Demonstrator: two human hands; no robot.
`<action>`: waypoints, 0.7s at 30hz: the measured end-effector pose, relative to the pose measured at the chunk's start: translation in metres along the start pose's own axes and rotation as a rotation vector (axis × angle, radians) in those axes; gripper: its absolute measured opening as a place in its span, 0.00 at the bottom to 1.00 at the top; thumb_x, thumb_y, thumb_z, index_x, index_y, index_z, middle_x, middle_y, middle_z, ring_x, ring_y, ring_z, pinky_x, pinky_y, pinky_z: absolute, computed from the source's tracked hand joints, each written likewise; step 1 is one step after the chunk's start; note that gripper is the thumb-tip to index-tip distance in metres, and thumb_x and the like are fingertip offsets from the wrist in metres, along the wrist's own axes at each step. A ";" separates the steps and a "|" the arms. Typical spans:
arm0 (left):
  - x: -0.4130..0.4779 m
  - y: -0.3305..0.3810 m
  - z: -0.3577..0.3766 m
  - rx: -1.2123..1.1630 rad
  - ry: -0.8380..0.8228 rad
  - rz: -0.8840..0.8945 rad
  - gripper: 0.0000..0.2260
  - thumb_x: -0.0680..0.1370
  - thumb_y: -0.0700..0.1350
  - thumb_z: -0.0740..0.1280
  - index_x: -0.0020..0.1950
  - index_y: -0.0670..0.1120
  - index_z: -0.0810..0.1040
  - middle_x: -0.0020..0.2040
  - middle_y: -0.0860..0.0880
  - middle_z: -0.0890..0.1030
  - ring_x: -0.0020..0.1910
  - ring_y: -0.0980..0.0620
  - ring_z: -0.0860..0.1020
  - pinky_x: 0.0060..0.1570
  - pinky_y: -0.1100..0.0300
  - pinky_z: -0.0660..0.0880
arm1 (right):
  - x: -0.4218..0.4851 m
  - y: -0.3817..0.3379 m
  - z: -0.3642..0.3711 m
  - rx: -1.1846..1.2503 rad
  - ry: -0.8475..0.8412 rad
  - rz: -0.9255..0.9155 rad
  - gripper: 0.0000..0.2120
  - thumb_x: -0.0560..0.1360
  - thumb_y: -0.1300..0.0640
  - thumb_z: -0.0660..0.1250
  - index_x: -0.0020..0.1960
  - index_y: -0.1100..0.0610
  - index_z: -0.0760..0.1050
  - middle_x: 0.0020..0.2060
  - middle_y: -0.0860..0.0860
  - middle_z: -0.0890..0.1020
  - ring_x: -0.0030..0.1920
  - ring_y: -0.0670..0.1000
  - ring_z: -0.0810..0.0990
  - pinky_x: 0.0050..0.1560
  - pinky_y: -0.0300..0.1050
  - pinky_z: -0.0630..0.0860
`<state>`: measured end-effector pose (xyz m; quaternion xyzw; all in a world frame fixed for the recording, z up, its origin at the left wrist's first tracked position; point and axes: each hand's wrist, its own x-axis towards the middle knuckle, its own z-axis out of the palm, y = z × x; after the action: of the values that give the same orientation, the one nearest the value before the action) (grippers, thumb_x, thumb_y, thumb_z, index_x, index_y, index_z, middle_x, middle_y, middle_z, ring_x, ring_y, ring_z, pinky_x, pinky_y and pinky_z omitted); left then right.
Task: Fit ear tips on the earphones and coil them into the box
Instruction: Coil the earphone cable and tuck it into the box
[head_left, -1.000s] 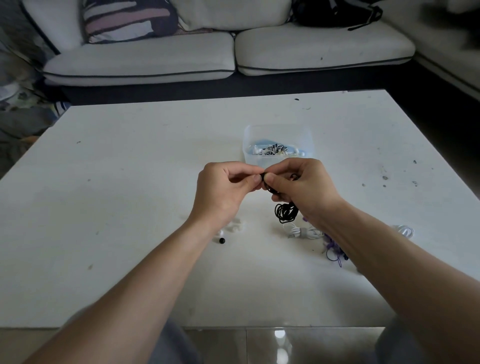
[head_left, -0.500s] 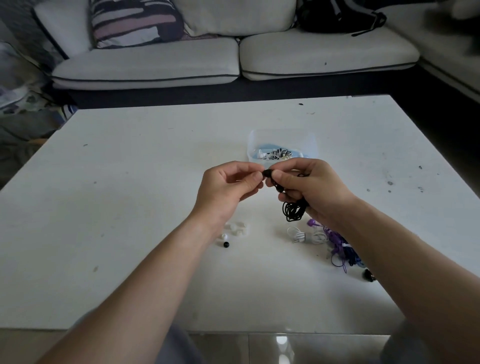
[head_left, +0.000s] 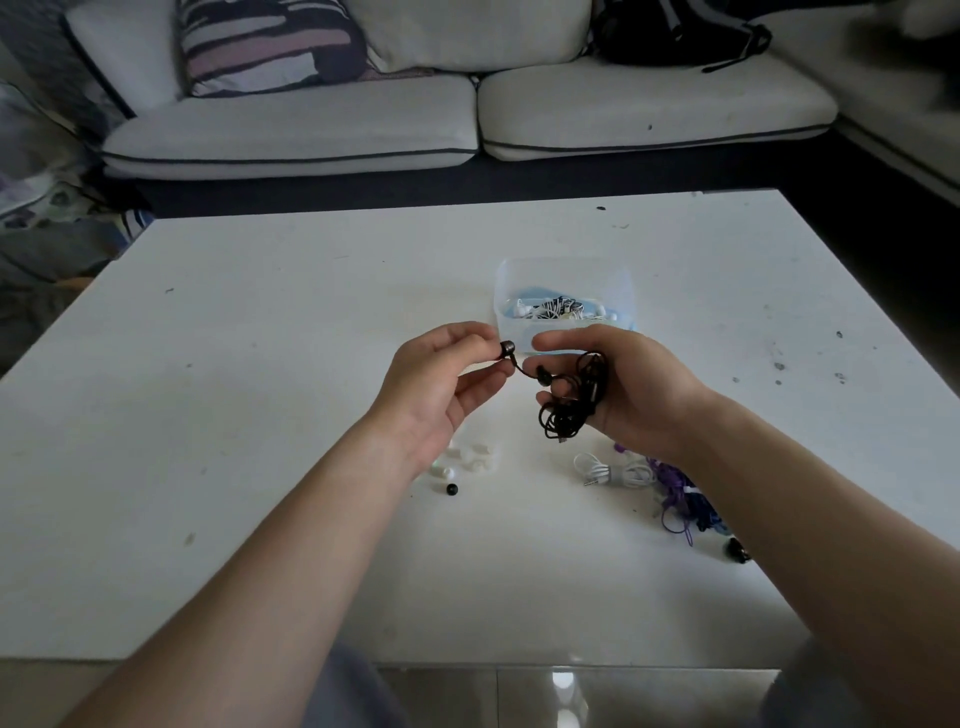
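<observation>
Earphones (head_left: 571, 410), black and loosely bundled, hang above the counter (head_left: 260, 415), held between both hands. The right hand (head_left: 639, 389) has its fingers curled round the tangle of cord, which droops below the palm. The left hand (head_left: 431, 384) pinches one earbud (head_left: 506, 348) between thumb and forefinger. A short run of cord joins it to the bundle, and a second earbud (head_left: 543, 375) sits just beside the right fingertips. Whether either bud already wears a tip, and which way the pinched one points, is too small to tell.

The next move turns, I judge, on the black ear tip (head_left: 452, 488). It lies on the counter just below the left wrist, towards the body, beside some white ear tips (head_left: 475, 460). The left hand is the nearer one, though it is occupied. The box (head_left: 561, 275) stands just beyond the hands, slightly to the right, so nearer the right hand. A white cable (head_left: 613, 473) and purple cords (head_left: 675, 483) lie by the right wrist.
</observation>
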<state>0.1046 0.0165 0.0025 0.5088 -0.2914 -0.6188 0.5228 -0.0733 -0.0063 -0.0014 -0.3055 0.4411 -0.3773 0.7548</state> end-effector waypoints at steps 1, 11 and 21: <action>0.001 0.000 -0.001 -0.003 -0.005 -0.008 0.08 0.76 0.32 0.67 0.42 0.43 0.80 0.38 0.47 0.83 0.39 0.48 0.83 0.40 0.63 0.80 | 0.001 0.001 -0.001 -0.004 0.014 -0.006 0.09 0.79 0.64 0.63 0.56 0.64 0.78 0.44 0.62 0.83 0.29 0.52 0.76 0.46 0.50 0.83; 0.005 -0.014 -0.010 0.168 -0.072 -0.133 0.13 0.76 0.28 0.63 0.51 0.40 0.83 0.44 0.44 0.84 0.42 0.48 0.84 0.43 0.63 0.81 | 0.005 0.009 -0.007 -0.212 0.193 -0.077 0.09 0.77 0.74 0.61 0.51 0.62 0.73 0.42 0.58 0.77 0.34 0.58 0.84 0.43 0.47 0.82; 0.010 -0.012 -0.012 0.127 -0.133 -0.146 0.12 0.77 0.31 0.63 0.49 0.44 0.84 0.43 0.48 0.83 0.41 0.50 0.83 0.44 0.62 0.80 | 0.008 0.009 -0.016 -0.324 0.285 -0.098 0.09 0.76 0.69 0.68 0.49 0.56 0.76 0.45 0.53 0.85 0.44 0.55 0.86 0.41 0.46 0.81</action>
<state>0.1128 0.0121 -0.0151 0.5185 -0.3264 -0.6679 0.4226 -0.0827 -0.0103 -0.0185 -0.3875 0.5827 -0.3773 0.6066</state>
